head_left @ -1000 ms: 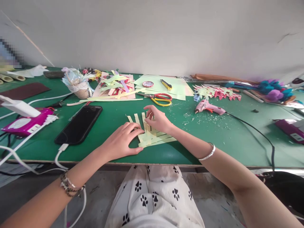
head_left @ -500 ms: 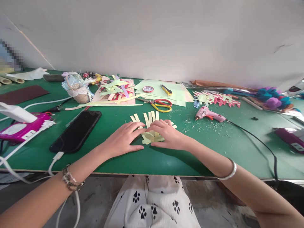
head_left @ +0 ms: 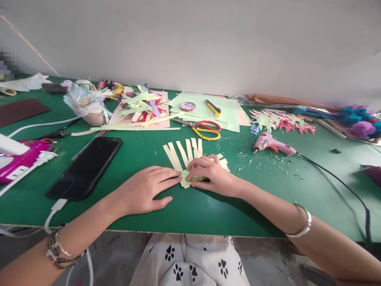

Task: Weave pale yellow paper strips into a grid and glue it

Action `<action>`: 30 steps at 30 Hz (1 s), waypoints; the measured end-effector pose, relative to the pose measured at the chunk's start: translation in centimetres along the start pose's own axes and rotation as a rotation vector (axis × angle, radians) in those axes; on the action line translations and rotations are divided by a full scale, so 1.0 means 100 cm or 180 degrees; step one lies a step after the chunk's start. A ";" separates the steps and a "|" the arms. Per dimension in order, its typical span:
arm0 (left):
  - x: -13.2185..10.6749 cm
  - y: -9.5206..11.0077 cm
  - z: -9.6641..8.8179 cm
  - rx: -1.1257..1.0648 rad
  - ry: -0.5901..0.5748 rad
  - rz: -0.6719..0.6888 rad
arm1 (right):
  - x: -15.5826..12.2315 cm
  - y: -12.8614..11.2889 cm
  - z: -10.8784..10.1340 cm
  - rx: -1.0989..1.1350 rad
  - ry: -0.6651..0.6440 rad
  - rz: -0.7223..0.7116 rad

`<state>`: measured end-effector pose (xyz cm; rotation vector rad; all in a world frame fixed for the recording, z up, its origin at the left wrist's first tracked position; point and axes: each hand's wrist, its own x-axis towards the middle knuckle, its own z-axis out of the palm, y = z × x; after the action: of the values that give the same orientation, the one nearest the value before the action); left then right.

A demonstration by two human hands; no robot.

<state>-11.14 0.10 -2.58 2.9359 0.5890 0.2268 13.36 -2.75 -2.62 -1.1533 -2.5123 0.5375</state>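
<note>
A small weave of pale yellow paper strips lies on the green table in front of me. My left hand rests flat on the table with fingers stretched out, fingertips touching the weave's left edge. My right hand lies over the weave's near right part, its fingers curled and pressing on the strips. Several loose strip ends fan out beyond my hands toward the wall.
A black phone on a white cable lies to the left, beside a pink device. Behind the weave lie red-and-yellow scissors, a pile of paper strips, pale green sheets and a small basket. A pink glue gun lies right.
My right hand came down from the far ends of the strips onto the near part of the weave. My left hand slid slightly toward me. The view shifted a little.
</note>
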 end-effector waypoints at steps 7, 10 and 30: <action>-0.003 0.002 0.000 0.0087 0.0201 0.0324 | -0.004 0.001 -0.001 0.0035 0.0009 -0.0012; -0.003 0.001 0.001 0.0024 0.0003 0.0323 | -0.005 0.000 -0.001 0.0045 -0.0015 -0.0027; 0.002 -0.006 0.002 -0.0307 -0.0704 0.0160 | -0.007 0.012 -0.014 0.0167 -0.0110 0.0189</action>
<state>-11.20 0.72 -2.86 2.8324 0.4593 -0.0628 15.25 -2.29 -2.02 -1.2123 -2.4838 0.6400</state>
